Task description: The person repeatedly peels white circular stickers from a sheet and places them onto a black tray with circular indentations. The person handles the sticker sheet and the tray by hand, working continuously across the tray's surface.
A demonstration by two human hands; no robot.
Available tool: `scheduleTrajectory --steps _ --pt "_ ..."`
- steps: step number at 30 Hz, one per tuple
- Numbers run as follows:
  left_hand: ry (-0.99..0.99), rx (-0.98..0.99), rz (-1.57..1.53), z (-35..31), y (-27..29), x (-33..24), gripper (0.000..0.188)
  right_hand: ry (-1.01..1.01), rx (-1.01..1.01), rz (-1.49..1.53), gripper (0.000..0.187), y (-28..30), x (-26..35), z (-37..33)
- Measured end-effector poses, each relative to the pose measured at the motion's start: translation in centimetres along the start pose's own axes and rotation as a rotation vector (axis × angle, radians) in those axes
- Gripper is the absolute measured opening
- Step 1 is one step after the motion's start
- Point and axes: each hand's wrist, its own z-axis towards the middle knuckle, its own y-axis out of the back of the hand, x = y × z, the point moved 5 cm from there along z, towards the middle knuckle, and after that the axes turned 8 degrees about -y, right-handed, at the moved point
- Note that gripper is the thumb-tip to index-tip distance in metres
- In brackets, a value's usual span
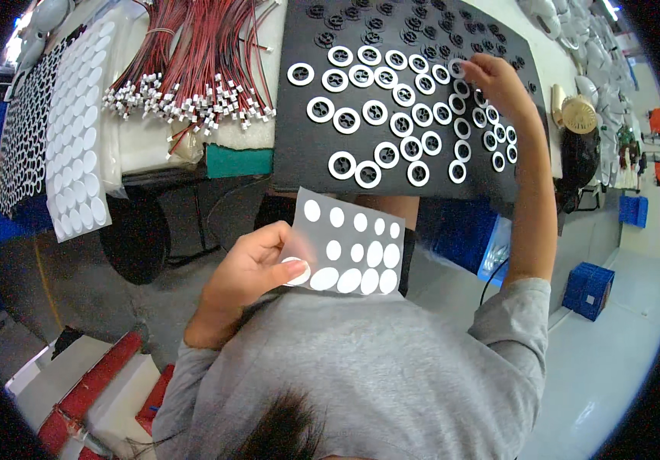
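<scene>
My left hand (249, 268) pinches the lower left corner of a grey backing sheet (349, 233) with white round stickers, held just in front of my body. The discs in its upper rows are smaller than those along the bottom. My right hand (499, 84) reaches over the black mat (307, 161), its thumb and fingers closed at a white ring (456, 70) that lies over a dark round part. Around it are several dark round parts topped with white rings (375, 113). Farther back stand several bare black round parts (374, 37).
Bundled red and black wires with white connectors (215, 100) lie left of the mat. Beyond them hang a white sticker sheet (77, 146) and a used sheet with holes (35, 123). White lamp-like housings (556, 19) are piled at the far right. A blue crate (588, 291) stands on the floor.
</scene>
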Motion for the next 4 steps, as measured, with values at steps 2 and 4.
scheduleTrajectory --steps 2,4 --pt "0.032 0.045 0.011 0.11 -0.11 0.20 0.015 0.031 -0.028 0.039 0.030 -0.40 -0.74 0.55" --pt "0.038 0.061 0.017 0.13 -0.16 0.12 0.015 0.004 0.001 0.061 0.030 -0.22 -0.70 1.21"
